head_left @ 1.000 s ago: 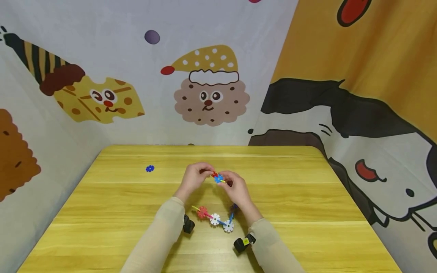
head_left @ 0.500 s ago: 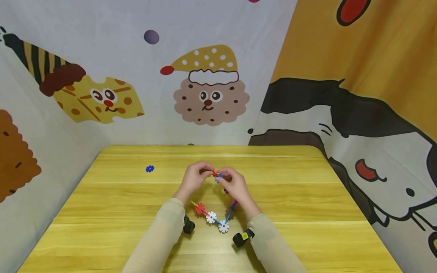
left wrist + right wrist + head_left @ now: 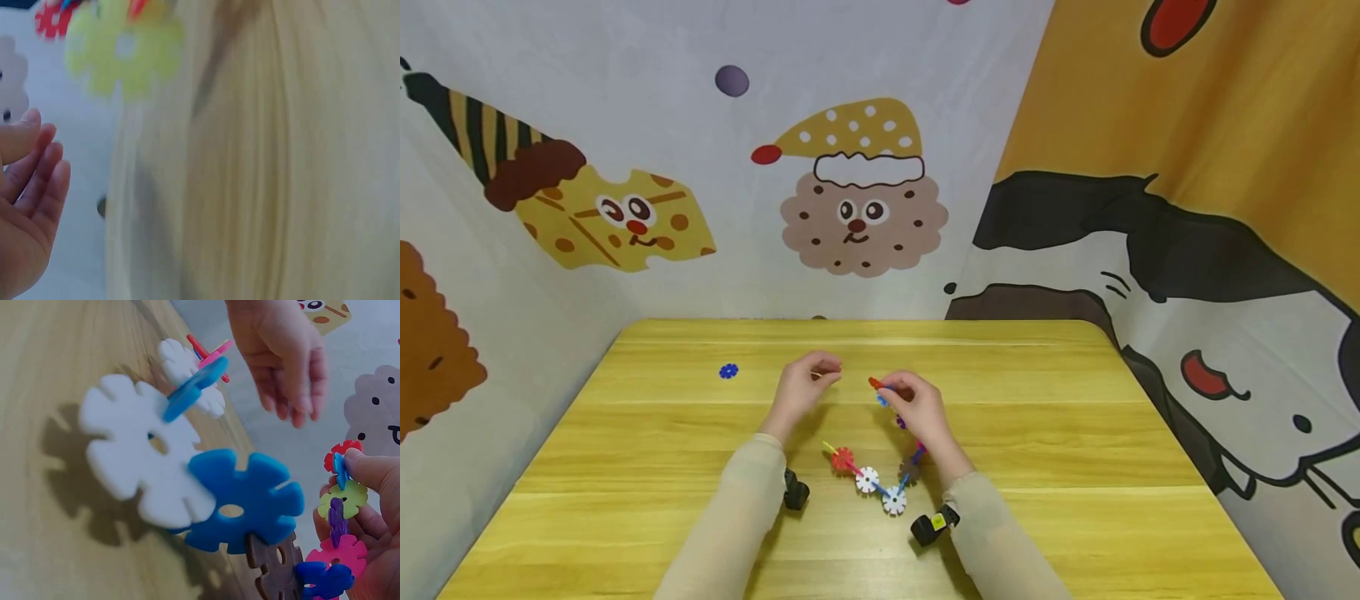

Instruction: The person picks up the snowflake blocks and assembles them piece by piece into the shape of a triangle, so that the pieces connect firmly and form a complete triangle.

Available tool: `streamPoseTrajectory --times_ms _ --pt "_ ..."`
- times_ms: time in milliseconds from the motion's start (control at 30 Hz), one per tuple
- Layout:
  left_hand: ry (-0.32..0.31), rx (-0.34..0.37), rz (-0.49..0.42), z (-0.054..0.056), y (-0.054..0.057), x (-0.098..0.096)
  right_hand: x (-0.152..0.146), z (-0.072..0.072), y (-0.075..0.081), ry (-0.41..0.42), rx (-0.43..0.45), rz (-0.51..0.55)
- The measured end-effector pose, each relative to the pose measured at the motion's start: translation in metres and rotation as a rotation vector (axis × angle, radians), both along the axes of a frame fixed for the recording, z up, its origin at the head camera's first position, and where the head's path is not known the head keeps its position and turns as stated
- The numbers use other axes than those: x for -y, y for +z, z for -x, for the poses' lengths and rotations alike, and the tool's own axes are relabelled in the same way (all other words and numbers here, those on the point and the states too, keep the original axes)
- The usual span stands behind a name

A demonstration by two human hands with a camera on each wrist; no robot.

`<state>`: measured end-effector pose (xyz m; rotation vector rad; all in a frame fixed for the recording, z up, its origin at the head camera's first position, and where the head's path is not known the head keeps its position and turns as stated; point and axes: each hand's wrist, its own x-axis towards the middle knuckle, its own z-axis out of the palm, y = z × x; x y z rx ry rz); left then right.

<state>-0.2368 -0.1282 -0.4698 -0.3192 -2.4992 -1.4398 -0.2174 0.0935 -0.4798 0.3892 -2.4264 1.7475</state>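
A chain of interlocked plastic snowflake discs (image 3: 262, 506) in white, blue, brown, pink, purple, yellow-green and red hangs in a curve from my right hand (image 3: 922, 412). That hand pinches it near a red disc (image 3: 342, 450) and a light blue one at its end. The chain's other end, with a red disc (image 3: 842, 459) and a yellow-green disc (image 3: 94, 59), lies between my forearms. My left hand (image 3: 801, 387) is up and to the left, apart from the chain. Its fingers are loosely bent with nothing visible between them, as the left wrist view also shows.
A single dark blue snowflake disc (image 3: 728, 371) lies at the far left of the wooden table (image 3: 1015, 375). Black wrist cameras (image 3: 934, 526) sit on both forearms. Behind the table's far edge hangs a cloth (image 3: 700, 292) printed with cartoons.
My left hand has let go of the red disc end and moved left. The chain's middle has swung out from under my right hand, which keeps its pinch.
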Motion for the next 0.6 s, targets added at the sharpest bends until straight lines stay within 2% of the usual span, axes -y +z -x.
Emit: streamPoseTrajectory --times_ms 167,433,533,600 --pt "0.058 0.038 0.040 0.002 -0.007 0.033 -0.003 -0.001 -0.002 -0.019 0.001 0.008" --pt "0.165 0.135 0.091 -0.003 -0.017 0.086 -0.006 -0.003 -0.003 -0.051 -0.010 0.009" --pt "0.192 0.139 0.119 -0.003 -0.020 0.103 -0.006 -0.003 -0.004 -0.056 -0.008 0.001" --pt "0.208 0.117 0.136 -0.003 -0.023 0.113 -0.007 -0.004 -0.004 -0.056 -0.002 0.000"
